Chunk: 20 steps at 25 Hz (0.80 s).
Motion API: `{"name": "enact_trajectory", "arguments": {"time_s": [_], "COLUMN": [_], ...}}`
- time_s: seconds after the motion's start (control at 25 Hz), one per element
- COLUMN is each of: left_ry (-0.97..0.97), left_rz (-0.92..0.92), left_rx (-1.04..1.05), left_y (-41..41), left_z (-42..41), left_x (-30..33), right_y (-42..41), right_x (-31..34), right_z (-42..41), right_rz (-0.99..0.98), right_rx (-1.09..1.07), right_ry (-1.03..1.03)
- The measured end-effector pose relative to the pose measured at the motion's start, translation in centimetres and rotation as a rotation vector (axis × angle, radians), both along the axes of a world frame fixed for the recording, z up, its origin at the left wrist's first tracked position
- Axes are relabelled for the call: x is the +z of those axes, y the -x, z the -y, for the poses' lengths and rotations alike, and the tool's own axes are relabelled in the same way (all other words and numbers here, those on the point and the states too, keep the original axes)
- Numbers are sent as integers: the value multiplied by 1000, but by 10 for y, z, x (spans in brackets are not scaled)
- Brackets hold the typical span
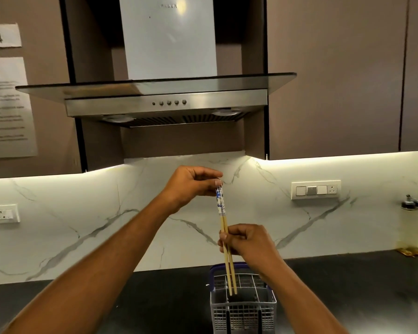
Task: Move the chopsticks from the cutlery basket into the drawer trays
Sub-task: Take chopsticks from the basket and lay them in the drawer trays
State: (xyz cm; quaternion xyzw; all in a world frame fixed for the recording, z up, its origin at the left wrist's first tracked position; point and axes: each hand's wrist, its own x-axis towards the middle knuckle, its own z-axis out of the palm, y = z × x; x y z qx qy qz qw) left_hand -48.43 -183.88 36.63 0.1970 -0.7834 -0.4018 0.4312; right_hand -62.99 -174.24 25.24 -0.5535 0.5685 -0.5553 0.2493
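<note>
Head view, kitchen, facing a marble backsplash (82,213) under a steel range hood (165,104).

Pair of chopsticks (225,237) held near-upright, slightly tilted, above the cutlery basket (243,307). Blue-and-white patterned ends up, plain bamboo tips down. The tips sit at about the level of the basket's top grid; cannot tell whether they are just inside a compartment or just clear of it.

Left hand (191,182): fingers curled, thumb and forefinger pinching the patterned top ends of the pair. Right hand (247,244): fingers curled round the bamboo shafts partway down, pinching both sticks together. Both hands grip the same pair; neither is spread.

Basket stands on the dark desk (106,304), close to the lower edge of the view, blue handle (214,273) at its rim. Something dark shows inside the basket below the tips; cannot tell what it is. No other chopsticks show plainly inside.

Progress, as judged: the lift-out stage only. The pair is all but free of the basket, held and aligned in both hands. No drawer or tray is in view, so nothing shows as delivered. Left to do: carry the pair to the drawer, lay it in a tray, then check the basket for more.

Elsewhere: switch panel (315,190) on the wall to the right, printed sheets (7,107) taped on the cabinet to the left.
</note>
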Motion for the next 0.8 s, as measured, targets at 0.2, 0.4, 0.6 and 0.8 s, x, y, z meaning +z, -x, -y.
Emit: {"name": "enact_trajectory", "arguments": {"time_s": [0.2, 0.4, 0.6, 0.8], "left_ry": [-177, -282, -359, -542], "left_rz": [139, 30, -1, 47], "left_rx": [-64, -75, -119, -118], "left_y": [-2, -3, -3, -8], "left_z": [-21, -37, -46, -67], "left_x": [-61, -118, -147, -224], "right_y": [-4, -4, -8, -16], "right_x": [-15, -37, -65, -140], "right_z": [-17, -27, -35, -59], "right_rz": [111, 145, 202, 306], "right_rx": [101, 121, 113, 95], "right_ry": [-17, -34, -61, -230]}}
